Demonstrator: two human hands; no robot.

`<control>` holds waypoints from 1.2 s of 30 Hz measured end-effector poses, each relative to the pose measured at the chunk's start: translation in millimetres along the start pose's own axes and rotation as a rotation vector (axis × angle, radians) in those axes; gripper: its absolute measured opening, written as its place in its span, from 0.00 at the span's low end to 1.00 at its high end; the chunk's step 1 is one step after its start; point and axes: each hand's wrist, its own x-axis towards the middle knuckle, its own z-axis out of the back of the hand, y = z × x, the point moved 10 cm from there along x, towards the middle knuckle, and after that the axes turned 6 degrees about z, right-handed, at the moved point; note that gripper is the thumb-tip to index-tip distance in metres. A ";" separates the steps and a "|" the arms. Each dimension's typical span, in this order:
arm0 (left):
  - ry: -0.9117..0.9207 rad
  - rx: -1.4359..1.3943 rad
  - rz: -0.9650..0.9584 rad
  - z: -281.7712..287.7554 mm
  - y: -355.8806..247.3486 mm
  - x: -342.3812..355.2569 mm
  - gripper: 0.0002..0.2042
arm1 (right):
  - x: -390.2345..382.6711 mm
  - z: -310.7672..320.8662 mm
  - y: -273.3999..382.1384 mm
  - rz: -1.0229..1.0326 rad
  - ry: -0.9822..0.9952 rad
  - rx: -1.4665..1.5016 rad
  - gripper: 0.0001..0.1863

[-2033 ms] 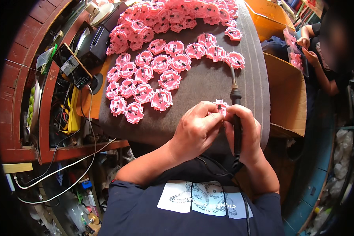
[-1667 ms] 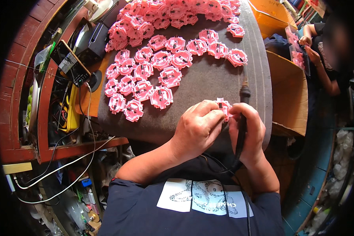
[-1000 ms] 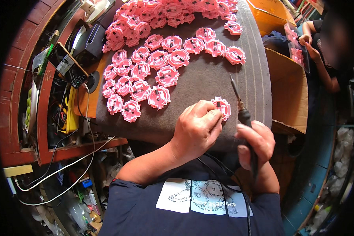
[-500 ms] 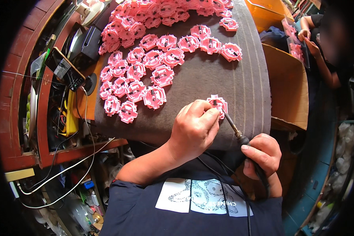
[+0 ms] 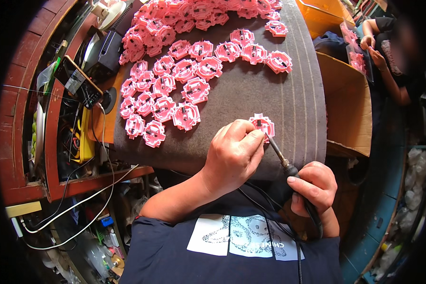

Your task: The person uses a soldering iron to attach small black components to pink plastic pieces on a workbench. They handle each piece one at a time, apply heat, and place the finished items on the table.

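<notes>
My left hand (image 5: pixel 234 156) is closed, thumb and forefinger pinched at the near-left edge of a pink plastic piece (image 5: pixel 265 125) with a small black part inside; its other fingertips are hidden. My right hand (image 5: pixel 312 187) grips the padded black handle of a soldering iron (image 5: pixel 286 165), whose metal shaft slants up-left, its tip at that piece beside my left thumb. The piece is at the near part of a dark grey mat (image 5: pixel 232 99). Many similar pink pieces (image 5: pixel 196 90) lie beyond my hands, spread in loose rows and heaped at the back (image 5: pixel 189 14).
At left are a phone (image 5: pixel 83 83) on a stand, a black device (image 5: pixel 104 54), cables and a red wooden frame (image 5: pixel 38 187). At right, a cardboard box (image 5: pixel 345 113) and another person (image 5: pixel 388 61) handling something small. The iron's cord (image 5: pixel 265 201) runs over my lap.
The iron has swung from pointing up beside the piece to slanting onto it. My right hand moved down and right. The piece sits slightly further left, still pinched by my left fingers.
</notes>
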 end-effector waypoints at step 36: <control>-0.020 -0.001 -0.039 0.1 0.4 -1.2 0.10 | 112.7 -20.2 -164.5 -0.096 0.143 -0.346 0.31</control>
